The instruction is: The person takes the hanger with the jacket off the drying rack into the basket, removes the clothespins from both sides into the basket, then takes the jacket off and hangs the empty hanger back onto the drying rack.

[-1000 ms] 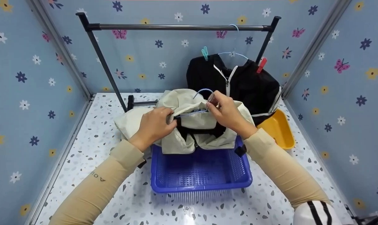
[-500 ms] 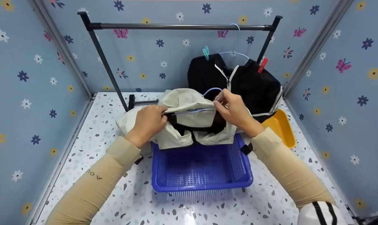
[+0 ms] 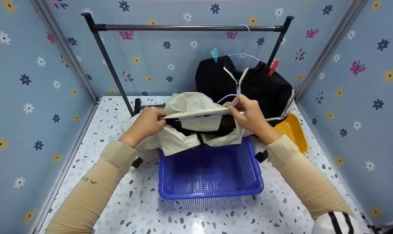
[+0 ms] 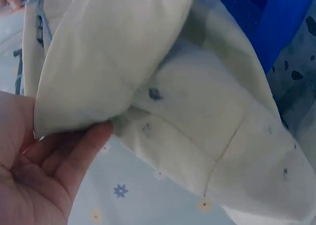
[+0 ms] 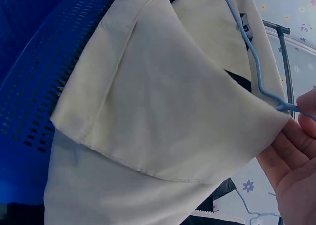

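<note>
An off-white jacket (image 3: pixel 193 100) with a black inner lining is held up over the back of the blue basket (image 3: pixel 212 195). My left hand (image 3: pixel 147 122) pinches the cloth at the left end of its opening; in the left wrist view the fingertips go behind the fabric. With my right hand (image 3: pixel 250 115) I grip a light blue wire hanger (image 3: pixel 227 96) near the base of its hook. That hand's other fingers lie against the jacket's edge in the right wrist view, where one hanger arm (image 5: pixel 252 52) runs inside the opening. The hanger's far end is hidden in the cloth.
A black clothes rack (image 3: pixel 183 28) stands behind. From its right side a black jacket (image 3: pixel 268 87) hangs on a blue hanger, with a teal clothespin (image 3: pixel 214 55) and a red clothespin (image 3: pixel 274 67). A yellow tray (image 3: pixel 294 133) sits at the right on the speckled surface.
My left hand has moved left along the jacket's opening and my right hand has shifted right with the hanger. The cloth between them is pulled straighter and wider.
</note>
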The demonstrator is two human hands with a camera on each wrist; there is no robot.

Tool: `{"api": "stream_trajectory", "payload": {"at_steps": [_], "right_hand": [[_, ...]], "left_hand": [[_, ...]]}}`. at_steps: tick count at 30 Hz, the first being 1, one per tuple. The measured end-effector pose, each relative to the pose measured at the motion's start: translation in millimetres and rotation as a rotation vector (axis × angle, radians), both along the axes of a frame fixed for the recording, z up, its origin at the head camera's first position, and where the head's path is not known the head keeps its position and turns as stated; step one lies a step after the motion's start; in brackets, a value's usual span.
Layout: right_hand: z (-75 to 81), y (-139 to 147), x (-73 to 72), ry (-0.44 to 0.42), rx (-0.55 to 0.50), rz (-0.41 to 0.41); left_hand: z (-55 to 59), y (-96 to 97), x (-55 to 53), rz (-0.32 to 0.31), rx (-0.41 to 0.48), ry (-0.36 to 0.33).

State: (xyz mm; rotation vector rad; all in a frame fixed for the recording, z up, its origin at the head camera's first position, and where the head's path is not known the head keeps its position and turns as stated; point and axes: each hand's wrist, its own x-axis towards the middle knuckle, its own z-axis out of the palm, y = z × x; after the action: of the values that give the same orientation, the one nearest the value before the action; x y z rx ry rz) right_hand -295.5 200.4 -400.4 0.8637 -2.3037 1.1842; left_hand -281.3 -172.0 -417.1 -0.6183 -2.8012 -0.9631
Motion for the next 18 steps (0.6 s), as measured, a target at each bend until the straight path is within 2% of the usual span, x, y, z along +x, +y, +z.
{"api": "stream_trajectory", "payload": {"at_steps": [4,10,15,18], "right_hand": [[-0.6,3.4,-0.7,-0.031,-0.058,0.039],[-0.1,8.1,-2.4,-0.064,-0.141,0.076],[2.2,10.9,-1.7,-0.076,-0.175,0.114],[4.5,12.2,-0.7,-0.085,-0.199,0.131]], "left_hand": [[-2.9,-13.3,-7.3,-0.064,0.088,-0.112],[-16.3,-30.1,-17.4,-0.124,0.216,-0.276],[-27.4,-37.7,-20.8,-0.164,0.319,-0.381],[-34.8,-43.6,-20.5,-0.220,0.392,-0.448]]}}
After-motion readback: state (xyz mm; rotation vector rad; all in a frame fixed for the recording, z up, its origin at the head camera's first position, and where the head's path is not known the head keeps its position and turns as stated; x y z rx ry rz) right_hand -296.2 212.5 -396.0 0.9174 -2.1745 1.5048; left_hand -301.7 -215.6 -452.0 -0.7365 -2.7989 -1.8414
